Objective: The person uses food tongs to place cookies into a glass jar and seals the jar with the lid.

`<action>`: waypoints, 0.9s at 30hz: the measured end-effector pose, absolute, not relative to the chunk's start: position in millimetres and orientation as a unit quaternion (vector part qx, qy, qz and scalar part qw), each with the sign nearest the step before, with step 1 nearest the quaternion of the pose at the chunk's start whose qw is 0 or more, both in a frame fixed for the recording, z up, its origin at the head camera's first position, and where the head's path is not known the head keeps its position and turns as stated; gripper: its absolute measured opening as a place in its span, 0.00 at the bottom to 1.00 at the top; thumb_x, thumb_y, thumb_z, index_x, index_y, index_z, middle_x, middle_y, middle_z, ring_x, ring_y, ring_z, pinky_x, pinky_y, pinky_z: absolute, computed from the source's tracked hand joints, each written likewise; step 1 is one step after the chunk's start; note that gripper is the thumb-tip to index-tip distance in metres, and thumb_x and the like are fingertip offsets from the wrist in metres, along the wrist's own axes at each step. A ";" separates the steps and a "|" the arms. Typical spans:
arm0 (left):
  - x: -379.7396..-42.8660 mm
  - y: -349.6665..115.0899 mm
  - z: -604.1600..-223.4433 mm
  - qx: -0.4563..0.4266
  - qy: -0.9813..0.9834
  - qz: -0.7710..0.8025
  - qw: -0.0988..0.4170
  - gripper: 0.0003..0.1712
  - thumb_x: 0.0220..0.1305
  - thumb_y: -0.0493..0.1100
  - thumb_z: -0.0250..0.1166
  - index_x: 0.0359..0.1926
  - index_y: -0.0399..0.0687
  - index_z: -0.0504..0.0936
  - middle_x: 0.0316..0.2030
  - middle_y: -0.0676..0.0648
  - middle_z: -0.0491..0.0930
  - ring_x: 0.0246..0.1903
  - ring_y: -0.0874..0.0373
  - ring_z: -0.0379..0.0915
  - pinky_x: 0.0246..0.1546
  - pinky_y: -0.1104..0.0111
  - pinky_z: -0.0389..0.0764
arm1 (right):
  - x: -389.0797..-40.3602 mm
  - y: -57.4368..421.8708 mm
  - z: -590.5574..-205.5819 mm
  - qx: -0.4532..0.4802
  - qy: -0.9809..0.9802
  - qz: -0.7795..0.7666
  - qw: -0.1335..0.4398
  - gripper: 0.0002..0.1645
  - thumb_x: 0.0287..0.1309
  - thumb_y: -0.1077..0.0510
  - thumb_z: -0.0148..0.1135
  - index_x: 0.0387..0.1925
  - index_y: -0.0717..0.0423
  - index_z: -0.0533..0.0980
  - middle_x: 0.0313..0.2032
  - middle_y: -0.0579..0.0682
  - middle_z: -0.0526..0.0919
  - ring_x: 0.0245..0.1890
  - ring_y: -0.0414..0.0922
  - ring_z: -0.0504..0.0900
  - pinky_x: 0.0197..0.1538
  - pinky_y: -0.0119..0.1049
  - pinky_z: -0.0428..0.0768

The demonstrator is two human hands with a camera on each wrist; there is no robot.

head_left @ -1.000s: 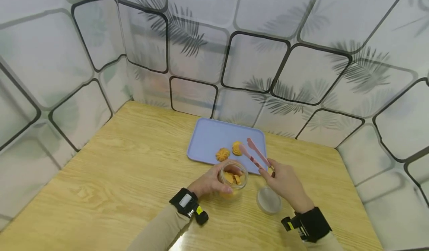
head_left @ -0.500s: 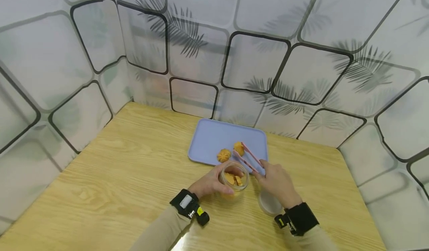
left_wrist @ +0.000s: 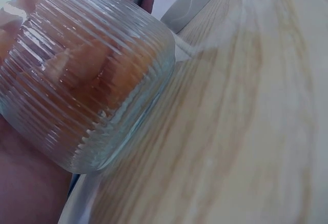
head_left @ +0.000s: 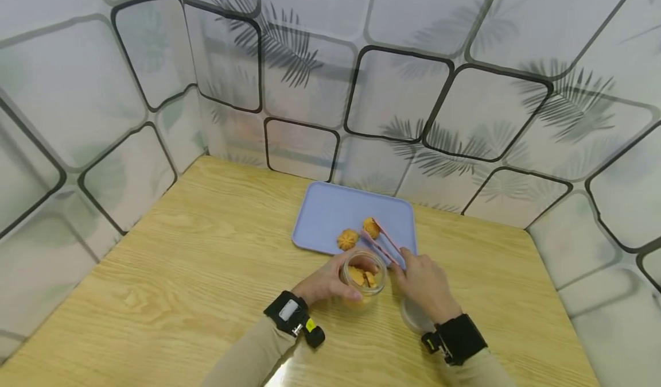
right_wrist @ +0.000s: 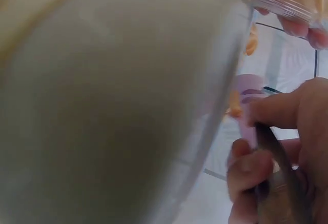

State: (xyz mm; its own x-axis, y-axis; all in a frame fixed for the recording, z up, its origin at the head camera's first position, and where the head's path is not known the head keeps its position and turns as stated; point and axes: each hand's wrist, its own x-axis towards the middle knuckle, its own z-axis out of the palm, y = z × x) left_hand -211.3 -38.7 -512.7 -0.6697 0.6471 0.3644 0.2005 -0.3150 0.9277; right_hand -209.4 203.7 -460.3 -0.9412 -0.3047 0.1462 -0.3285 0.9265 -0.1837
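My left hand (head_left: 327, 281) holds a ribbed glass jar (head_left: 356, 302) from its left side, fingers around the far side. The left wrist view shows the jar (left_wrist: 87, 75) tilted, with orange-yellow cookies inside. My right hand (head_left: 426, 283) grips pink tongs (head_left: 380, 250) by the handle end. Their two tips stand either side of a golden swirl cookie (head_left: 370, 227) on the blue tray (head_left: 330, 206). A second, flower-shaped cookie (head_left: 348, 239) lies just left of it. In the right wrist view, the fingers pinch the dark handle part of the tongs (right_wrist: 247, 86).
A round translucent lid (head_left: 413, 316) lies on the wooden table (head_left: 217, 249), partly under my right hand and forearm. That lid (right_wrist: 102, 96) fills much of the right wrist view. Patterned fabric walls (head_left: 304, 71) enclose the table's back and sides.
My right hand has moved left and down, bringing the tongs from above the tray to around the right cookie. The tong tips have drawn closer together. My left hand keeps its hold on the jar.
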 end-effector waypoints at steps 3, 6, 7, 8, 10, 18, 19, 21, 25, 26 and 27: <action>-212.1 -38.3 -512.5 0.379 0.568 0.715 0.151 0.52 0.53 0.60 0.78 0.70 0.37 0.67 0.60 0.26 0.73 0.62 0.48 0.72 0.66 0.66 0.71 | -207.3 205.1 -462.4 0.182 -0.974 0.112 0.078 0.12 0.68 0.54 0.62 0.43 0.61 0.78 0.19 0.52 0.75 0.17 0.44 0.72 0.19 0.38 0.67; -212.2 -38.1 -512.5 0.381 0.568 0.714 0.149 0.52 0.53 0.60 0.78 0.70 0.37 0.67 0.60 0.25 0.72 0.62 0.47 0.72 0.66 0.66 0.72 | -203.6 208.5 -464.2 0.195 -0.969 0.125 0.084 0.09 0.69 0.56 0.62 0.39 0.60 0.77 0.17 0.48 0.71 0.16 0.41 0.68 0.20 0.35 0.64; -212.0 -38.5 -512.5 0.380 0.569 0.714 0.149 0.52 0.53 0.60 0.78 0.70 0.36 0.66 0.60 0.25 0.72 0.62 0.48 0.72 0.66 0.66 0.72 | -201.9 209.4 -464.4 0.195 -0.969 0.131 0.082 0.09 0.70 0.56 0.61 0.39 0.60 0.77 0.16 0.47 0.70 0.16 0.41 0.66 0.20 0.34 0.63; -211.9 -39.1 -512.5 0.380 0.568 0.714 0.150 0.53 0.53 0.60 0.78 0.70 0.37 0.66 0.60 0.24 0.72 0.62 0.48 0.72 0.65 0.66 0.72 | -200.0 210.2 -464.1 0.195 -0.968 0.139 0.079 0.09 0.71 0.56 0.61 0.38 0.59 0.77 0.16 0.46 0.69 0.16 0.40 0.65 0.20 0.33 0.62; -211.9 -40.4 -512.3 0.380 0.566 0.716 0.151 0.53 0.53 0.60 0.78 0.70 0.37 0.66 0.60 0.24 0.72 0.62 0.49 0.72 0.65 0.66 0.73 | -195.9 211.7 -462.8 0.195 -0.965 0.157 0.077 0.09 0.72 0.55 0.60 0.37 0.57 0.76 0.16 0.45 0.68 0.15 0.39 0.64 0.19 0.32 0.60; -212.3 -45.1 -511.2 0.378 0.560 0.720 0.156 0.53 0.53 0.60 0.78 0.72 0.39 0.65 0.61 0.26 0.72 0.63 0.46 0.72 0.64 0.63 0.75 | -177.0 218.1 -449.3 0.204 -0.949 0.227 0.078 0.09 0.73 0.55 0.60 0.37 0.54 0.79 0.13 0.39 0.62 0.11 0.32 0.54 0.18 0.27 0.54; -212.2 -45.3 -510.8 0.378 0.560 0.721 0.155 0.54 0.53 0.61 0.78 0.72 0.39 0.65 0.61 0.26 0.72 0.63 0.45 0.71 0.64 0.63 0.75 | -173.5 219.4 -446.8 0.206 -0.948 0.231 0.081 0.09 0.73 0.54 0.59 0.38 0.54 0.79 0.12 0.38 0.60 0.11 0.31 0.53 0.18 0.27 0.54; -212.3 -44.7 -510.2 0.378 0.560 0.721 0.156 0.54 0.53 0.60 0.78 0.72 0.40 0.65 0.61 0.27 0.72 0.63 0.44 0.71 0.64 0.63 0.75 | -165.5 223.0 -441.9 0.208 -0.945 0.237 0.092 0.08 0.73 0.54 0.59 0.40 0.53 0.80 0.12 0.36 0.59 0.11 0.30 0.52 0.18 0.26 0.54; -213.2 -40.8 -511.5 0.388 0.556 0.718 0.157 0.53 0.53 0.58 0.78 0.71 0.39 0.65 0.61 0.25 0.72 0.64 0.43 0.71 0.66 0.62 0.74 | -144.5 231.6 -433.5 0.216 -0.936 0.247 0.128 0.04 0.72 0.57 0.61 0.41 0.52 0.80 0.14 0.32 0.56 0.13 0.27 0.51 0.17 0.25 0.56; -213.2 -40.0 -511.8 0.390 0.555 0.718 0.157 0.52 0.53 0.58 0.79 0.71 0.39 0.65 0.61 0.24 0.72 0.63 0.43 0.71 0.66 0.62 0.73 | -139.4 233.1 -431.6 0.217 -0.932 0.257 0.135 0.04 0.71 0.58 0.61 0.42 0.52 0.81 0.14 0.31 0.56 0.13 0.26 0.51 0.16 0.25 0.56; -213.0 -39.6 -512.1 0.392 0.555 0.717 0.157 0.52 0.53 0.58 0.79 0.71 0.38 0.65 0.61 0.24 0.72 0.63 0.44 0.71 0.66 0.62 0.73 | -134.3 234.1 -429.8 0.220 -0.928 0.267 0.139 0.05 0.71 0.59 0.62 0.44 0.53 0.81 0.14 0.30 0.56 0.13 0.25 0.52 0.16 0.24 0.57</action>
State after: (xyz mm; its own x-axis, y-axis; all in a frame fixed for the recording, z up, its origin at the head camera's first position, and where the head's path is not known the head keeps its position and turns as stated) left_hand -213.0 -39.6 -512.1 -0.6443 0.6589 0.3882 0.2097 -0.3359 0.9183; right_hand -134.3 234.1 -429.8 -0.8644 -0.3348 0.3751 -0.4830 0.7602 -0.4346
